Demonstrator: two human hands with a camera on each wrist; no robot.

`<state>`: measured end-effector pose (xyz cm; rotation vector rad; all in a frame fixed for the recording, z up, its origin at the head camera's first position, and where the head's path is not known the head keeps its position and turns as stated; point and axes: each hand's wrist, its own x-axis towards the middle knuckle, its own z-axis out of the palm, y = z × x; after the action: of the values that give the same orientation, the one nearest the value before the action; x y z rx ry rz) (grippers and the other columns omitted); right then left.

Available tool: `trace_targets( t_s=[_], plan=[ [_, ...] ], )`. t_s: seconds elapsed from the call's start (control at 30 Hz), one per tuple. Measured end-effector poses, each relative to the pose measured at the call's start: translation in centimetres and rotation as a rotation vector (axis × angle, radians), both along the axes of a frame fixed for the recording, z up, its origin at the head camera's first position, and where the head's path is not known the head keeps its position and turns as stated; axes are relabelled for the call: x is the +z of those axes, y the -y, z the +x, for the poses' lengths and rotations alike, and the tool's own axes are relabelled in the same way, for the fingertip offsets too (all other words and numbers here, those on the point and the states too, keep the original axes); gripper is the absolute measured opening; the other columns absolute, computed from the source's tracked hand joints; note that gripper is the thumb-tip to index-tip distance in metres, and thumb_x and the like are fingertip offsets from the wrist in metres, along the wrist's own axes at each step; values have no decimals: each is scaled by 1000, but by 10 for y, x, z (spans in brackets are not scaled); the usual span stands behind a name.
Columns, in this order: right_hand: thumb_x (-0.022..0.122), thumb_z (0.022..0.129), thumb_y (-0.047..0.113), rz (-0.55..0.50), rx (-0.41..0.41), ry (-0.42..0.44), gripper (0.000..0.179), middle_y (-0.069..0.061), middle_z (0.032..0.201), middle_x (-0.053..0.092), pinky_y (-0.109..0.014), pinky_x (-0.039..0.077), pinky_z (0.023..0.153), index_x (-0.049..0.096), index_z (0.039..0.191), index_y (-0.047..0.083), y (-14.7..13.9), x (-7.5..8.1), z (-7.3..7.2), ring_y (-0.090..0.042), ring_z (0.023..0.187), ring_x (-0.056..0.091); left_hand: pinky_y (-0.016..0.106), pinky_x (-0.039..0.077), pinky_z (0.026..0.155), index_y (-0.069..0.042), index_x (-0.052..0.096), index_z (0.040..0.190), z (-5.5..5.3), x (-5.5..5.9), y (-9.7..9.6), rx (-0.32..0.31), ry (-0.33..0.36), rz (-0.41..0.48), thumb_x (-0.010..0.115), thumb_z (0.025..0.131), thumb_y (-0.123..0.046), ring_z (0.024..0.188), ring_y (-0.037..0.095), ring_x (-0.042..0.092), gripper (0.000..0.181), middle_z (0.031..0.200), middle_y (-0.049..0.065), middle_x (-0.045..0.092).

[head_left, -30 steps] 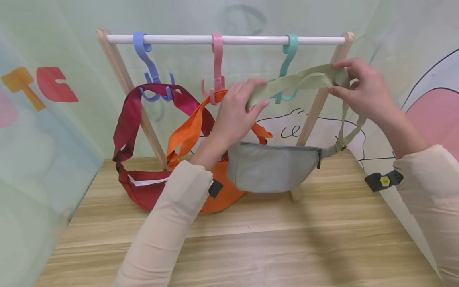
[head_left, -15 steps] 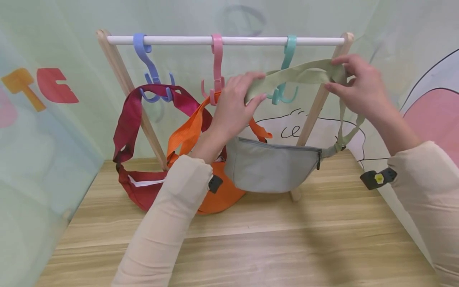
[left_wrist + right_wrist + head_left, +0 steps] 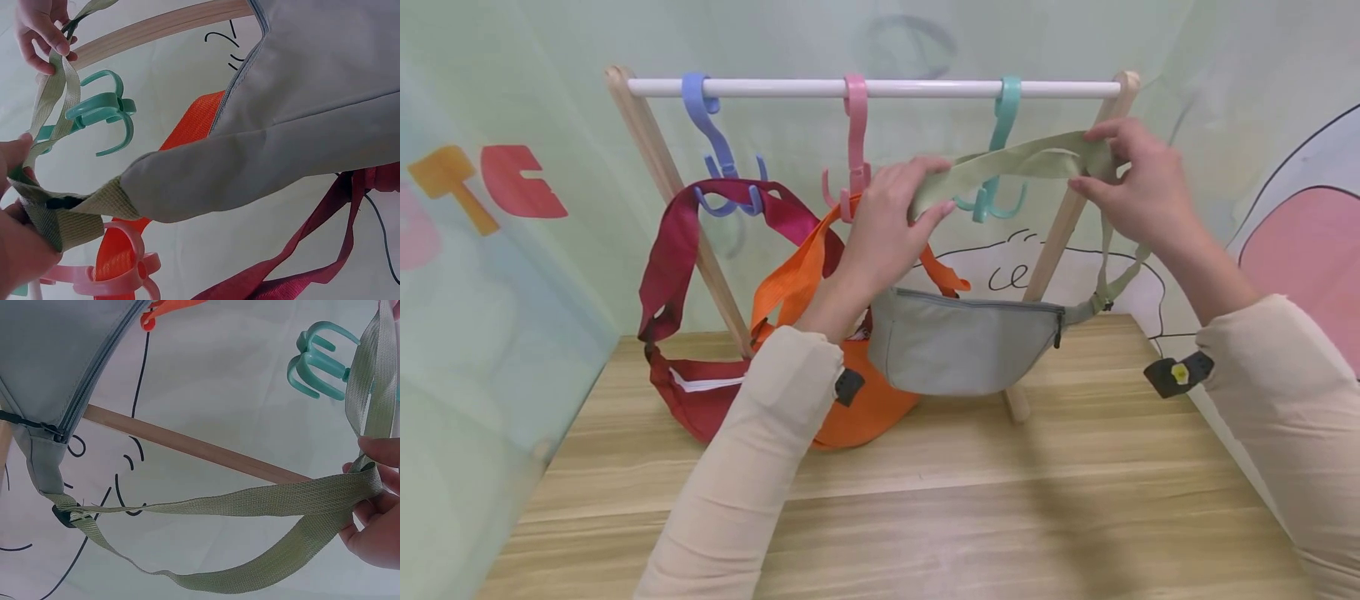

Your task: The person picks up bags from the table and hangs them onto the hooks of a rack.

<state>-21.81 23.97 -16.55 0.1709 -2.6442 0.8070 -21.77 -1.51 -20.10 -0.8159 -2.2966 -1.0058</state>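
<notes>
A grey waist bag [image 3: 970, 346] hangs in the air from its pale green strap [image 3: 1018, 160]. My left hand [image 3: 887, 229] pinches the strap's left part, close to a dark buckle [image 3: 65, 202] seen in the left wrist view. With thumb and fingers, my right hand [image 3: 1138, 187] grips the strap's right part, below which two strands run down to the bag's end. The stretch between my hands passes in front of the green hook [image 3: 1000, 142], overlapping its stem in the head view. In the right wrist view the hook's prongs [image 3: 315, 359] stand beside the strap.
A wooden rack with a white bar [image 3: 925, 87] stands on the wood-grain table [image 3: 925, 517]. A dark red bag [image 3: 696, 400] hangs on the blue hook [image 3: 718, 142]. An orange bag [image 3: 872, 408] hangs on the pink hook [image 3: 856, 125], partly behind my left arm.
My right hand has moved slightly left, and the grey bag's right end with it. The green hook, earlier slanted, now hangs straighter, its prongs in front view below the strap.
</notes>
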Motion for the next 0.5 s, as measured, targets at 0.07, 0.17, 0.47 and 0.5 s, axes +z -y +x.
trace_targets(
  t_s=[0.07, 0.17, 0.47, 0.5],
  plan=[
    [61, 88, 17, 3, 0, 3, 52, -19, 115, 54, -15, 42, 62, 38, 134, 8, 0, -1, -1, -21, 89, 49, 23, 38, 87, -8, 53, 125, 0, 0, 0, -2, -1, 2, 63, 87, -19, 106, 19, 48, 41, 121, 6, 56],
    [61, 88, 16, 2, 3, 5, 52, -21, 117, 53, -14, 42, 61, 38, 134, 8, -1, -2, -2, -22, 90, 49, 23, 39, 87, -8, 53, 125, 0, -1, 0, -4, -2, 4, 63, 87, -19, 106, 19, 48, 41, 120, 6, 56],
    [60, 88, 14, 4, 9, -8, 50, -21, 116, 54, -14, 40, 61, 39, 132, 6, 0, -4, -3, -24, 91, 49, 22, 39, 87, -7, 53, 125, -1, -2, 0, -9, 0, 6, 63, 87, -18, 107, 19, 48, 41, 121, 6, 56],
    [60, 88, 14, 2, 10, -6, 50, -22, 115, 54, -14, 41, 62, 39, 132, 6, 0, -5, -3, -25, 91, 49, 22, 38, 87, -7, 53, 125, -1, -2, 0, -8, 1, 5, 63, 87, -19, 107, 19, 48, 41, 121, 6, 56]
  ],
)
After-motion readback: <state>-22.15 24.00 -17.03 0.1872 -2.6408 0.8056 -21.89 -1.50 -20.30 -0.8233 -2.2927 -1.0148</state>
